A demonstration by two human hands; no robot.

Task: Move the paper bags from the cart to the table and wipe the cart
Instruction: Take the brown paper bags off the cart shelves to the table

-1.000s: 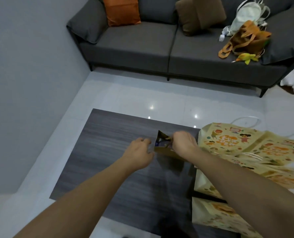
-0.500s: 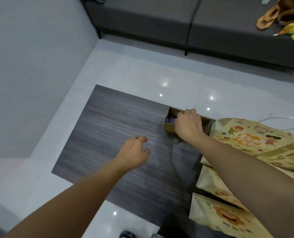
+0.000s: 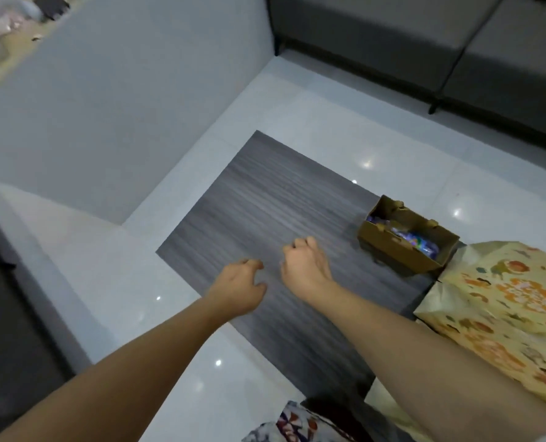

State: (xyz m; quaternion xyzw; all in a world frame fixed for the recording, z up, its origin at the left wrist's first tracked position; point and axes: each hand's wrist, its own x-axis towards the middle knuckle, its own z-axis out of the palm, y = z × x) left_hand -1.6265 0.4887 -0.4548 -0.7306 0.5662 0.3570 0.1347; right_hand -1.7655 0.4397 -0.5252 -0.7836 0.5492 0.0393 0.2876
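Observation:
Yellow paper bags (image 3: 501, 301) with orange cartoon prints lie flat on the right side of the dark wood-grain table (image 3: 265, 218). A small open cardboard box (image 3: 402, 247) with purple wrapped items stands at the table's far right, touching the bags. My left hand (image 3: 238, 290) hovers over the table's near-left edge, fingers loosely curled, holding nothing. My right hand (image 3: 303, 266) hangs beside it over the table, also loosely curled and empty. The cart is out of view.
A grey sofa (image 3: 424, 49) stands beyond the table across the glossy white floor (image 3: 329, 129). A grey wall (image 3: 121, 106) runs along the left. A dark edge (image 3: 7, 314) sits at the far left. Patterned fabric (image 3: 297, 422) shows at the bottom.
My right hand has let go of the cardboard box, which now rests on the table, and drawn back beside my left hand. The camera view has swung left and down.

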